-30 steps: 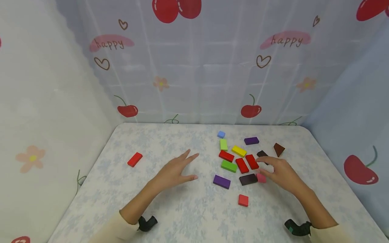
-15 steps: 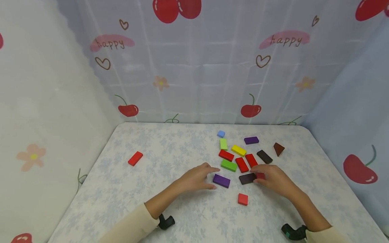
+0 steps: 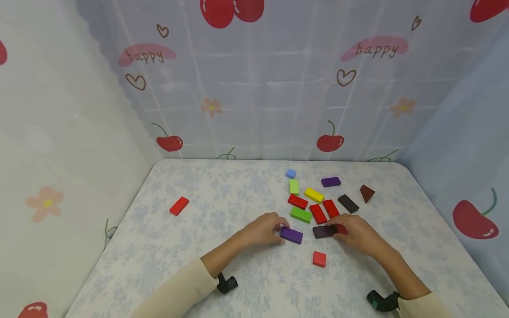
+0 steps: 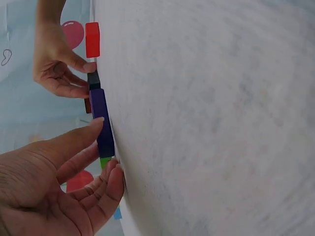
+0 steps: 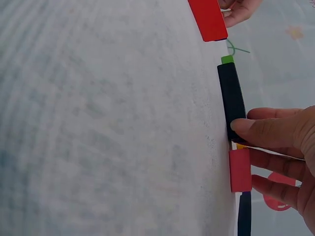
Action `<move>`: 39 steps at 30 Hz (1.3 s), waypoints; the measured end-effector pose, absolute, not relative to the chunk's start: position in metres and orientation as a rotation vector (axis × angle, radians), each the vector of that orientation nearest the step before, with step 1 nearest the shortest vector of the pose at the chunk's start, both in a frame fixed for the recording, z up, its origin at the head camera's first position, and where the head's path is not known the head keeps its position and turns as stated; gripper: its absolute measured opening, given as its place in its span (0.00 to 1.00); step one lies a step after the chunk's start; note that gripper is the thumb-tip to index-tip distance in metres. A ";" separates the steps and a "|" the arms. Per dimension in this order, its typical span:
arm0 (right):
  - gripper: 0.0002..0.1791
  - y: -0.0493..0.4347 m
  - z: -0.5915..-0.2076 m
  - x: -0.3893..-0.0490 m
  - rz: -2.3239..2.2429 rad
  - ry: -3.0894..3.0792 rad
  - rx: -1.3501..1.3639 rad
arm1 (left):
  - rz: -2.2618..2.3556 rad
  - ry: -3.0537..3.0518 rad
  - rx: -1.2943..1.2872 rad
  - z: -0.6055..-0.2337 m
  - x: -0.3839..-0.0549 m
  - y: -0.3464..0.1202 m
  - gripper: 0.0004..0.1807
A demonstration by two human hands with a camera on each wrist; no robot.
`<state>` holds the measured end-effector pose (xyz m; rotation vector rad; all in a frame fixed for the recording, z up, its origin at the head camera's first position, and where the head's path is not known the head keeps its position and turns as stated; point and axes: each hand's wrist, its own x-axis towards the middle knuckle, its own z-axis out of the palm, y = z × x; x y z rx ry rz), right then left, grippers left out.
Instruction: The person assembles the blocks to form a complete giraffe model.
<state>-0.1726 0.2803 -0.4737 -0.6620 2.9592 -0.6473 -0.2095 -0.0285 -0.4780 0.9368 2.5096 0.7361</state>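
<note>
In the head view my left hand (image 3: 265,229) is at the left end of a purple block (image 3: 292,235) lying on the table. Its thumb lies against the block's near side in the left wrist view, the other fingers curled around the end. My right hand (image 3: 355,233) pinches the right end of a black block (image 3: 324,232) between thumb and index finger. Beneath that hand a pinkish-red block (image 5: 240,170) sits beside the black one, touched by the other fingers in the right wrist view. A small red block (image 3: 319,259) lies nearer to me, between the hands.
Beyond the hands lie several blocks, among them a green one (image 3: 301,215), a yellow one (image 3: 314,195), a second black one (image 3: 348,203) and a brown triangular one (image 3: 366,193). One red block (image 3: 179,206) lies apart at the left. A printed curtain (image 3: 254,88) borders the table.
My left hand has moved right and toward me, from bare table to the purple block, and its fingers have curled in. My right hand has moved slightly nearer and now pinches the black block.
</note>
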 end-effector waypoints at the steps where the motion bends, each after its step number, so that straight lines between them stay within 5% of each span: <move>1: 0.19 0.280 -0.474 -0.172 -0.647 2.966 -0.672 | 0.724 2.523 0.948 -0.478 -0.210 -0.028 0.19; 16: 0.19 0.252 -0.455 -0.159 -0.845 3.009 -0.738 | 0.915 2.589 0.854 -0.479 -0.217 -0.089 0.15; 39: 0.14 0.131 -0.456 -0.145 -0.857 2.862 -0.999 | 1.021 2.576 0.724 -0.481 -0.241 -0.188 0.13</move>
